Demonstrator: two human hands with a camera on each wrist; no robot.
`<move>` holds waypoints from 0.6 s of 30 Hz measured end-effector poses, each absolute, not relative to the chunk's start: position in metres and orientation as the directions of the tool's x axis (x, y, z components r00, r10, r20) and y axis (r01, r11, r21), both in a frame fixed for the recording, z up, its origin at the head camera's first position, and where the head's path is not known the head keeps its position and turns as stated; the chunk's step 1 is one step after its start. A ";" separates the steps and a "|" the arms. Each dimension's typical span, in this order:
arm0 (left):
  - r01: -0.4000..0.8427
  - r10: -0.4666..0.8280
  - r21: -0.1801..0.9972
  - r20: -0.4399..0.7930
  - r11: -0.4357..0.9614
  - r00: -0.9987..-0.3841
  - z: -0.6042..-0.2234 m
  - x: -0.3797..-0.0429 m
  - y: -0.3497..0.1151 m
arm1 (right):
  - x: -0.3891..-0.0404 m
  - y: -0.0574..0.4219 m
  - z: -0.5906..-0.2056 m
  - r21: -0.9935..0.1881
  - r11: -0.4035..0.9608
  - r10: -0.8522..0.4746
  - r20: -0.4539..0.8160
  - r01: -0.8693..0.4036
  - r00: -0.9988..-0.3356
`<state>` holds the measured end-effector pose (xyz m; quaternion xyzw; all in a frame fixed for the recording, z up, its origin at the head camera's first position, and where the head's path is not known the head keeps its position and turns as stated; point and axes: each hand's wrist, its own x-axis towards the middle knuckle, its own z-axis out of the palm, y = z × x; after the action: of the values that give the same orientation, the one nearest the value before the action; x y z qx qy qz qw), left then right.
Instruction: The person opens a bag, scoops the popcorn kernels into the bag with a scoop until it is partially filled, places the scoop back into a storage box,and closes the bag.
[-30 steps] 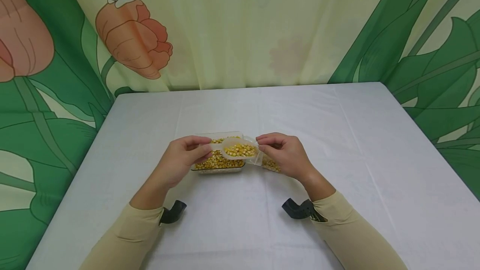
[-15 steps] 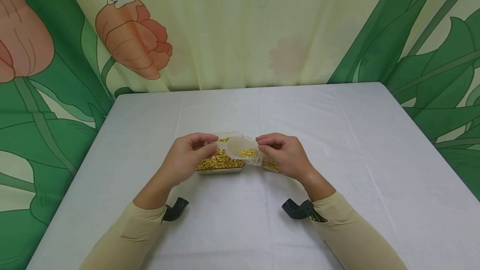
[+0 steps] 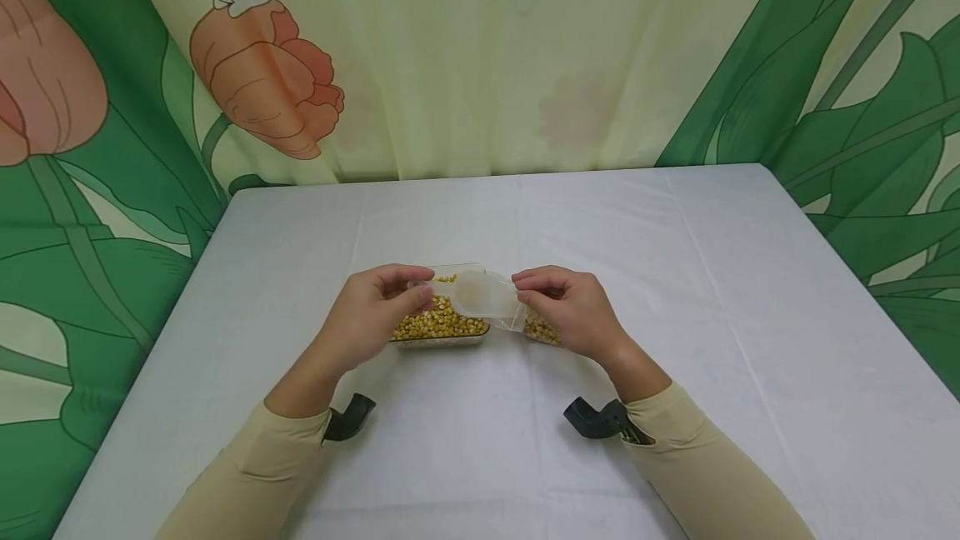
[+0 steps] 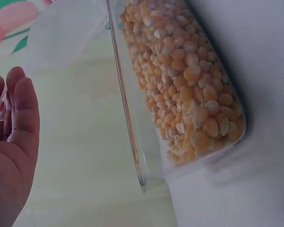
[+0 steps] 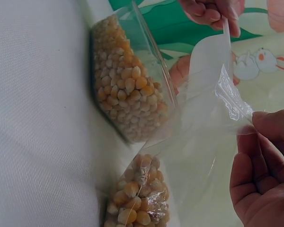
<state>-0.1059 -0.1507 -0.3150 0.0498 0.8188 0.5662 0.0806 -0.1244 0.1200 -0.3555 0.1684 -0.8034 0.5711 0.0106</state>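
My left hand (image 3: 372,311) pinches the handle of a white translucent scoop (image 3: 474,293), whose bowl tips into the mouth of a clear plastic bag (image 3: 512,317). No kernels show in the bowl. With thumb and fingers my right hand (image 3: 573,307) holds the bag's upper edge. Corn kernels (image 5: 137,196) fill the bottom of the bag, as the right wrist view shows. Just left of it stands a clear rectangular container (image 4: 132,142) holding a deep layer of corn kernels (image 4: 199,94); my left hand is above its left part.
A white cloth (image 3: 465,440) covers the table. Behind it hangs a pale yellow curtain (image 3: 480,65) printed with large leaves and flowers. A black wrist mount (image 3: 349,418) sticks out from the left sleeve, and another mount (image 3: 596,418) from the right.
The scoop has shifted slightly right and tipped over toward the bag; its heap of corn kernels has slid out of the bowl. My right hand has stayed in place with the bag.
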 end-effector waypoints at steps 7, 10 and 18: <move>-0.022 0.179 0.947 -0.083 0.319 -0.980 -0.313 -0.107 -0.160 | -0.125 0.120 -0.356 -0.915 0.289 -0.260 0.208 -0.282 -0.943; -0.018 0.184 0.950 -0.079 0.313 -0.980 -0.312 -0.109 -0.167 | -0.125 0.120 -0.356 -0.913 0.294 -0.260 0.209 -0.284 -0.943; -0.004 0.157 0.923 -0.070 0.384 -0.985 -0.305 -0.110 -0.196 | -0.126 0.120 -0.356 -0.910 0.309 -0.259 0.200 -0.277 -0.945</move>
<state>-0.1103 -0.1955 -0.3046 0.0460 0.8286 0.5531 0.0730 -0.1256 0.1198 -0.3563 0.1658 -0.8088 0.5641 0.0079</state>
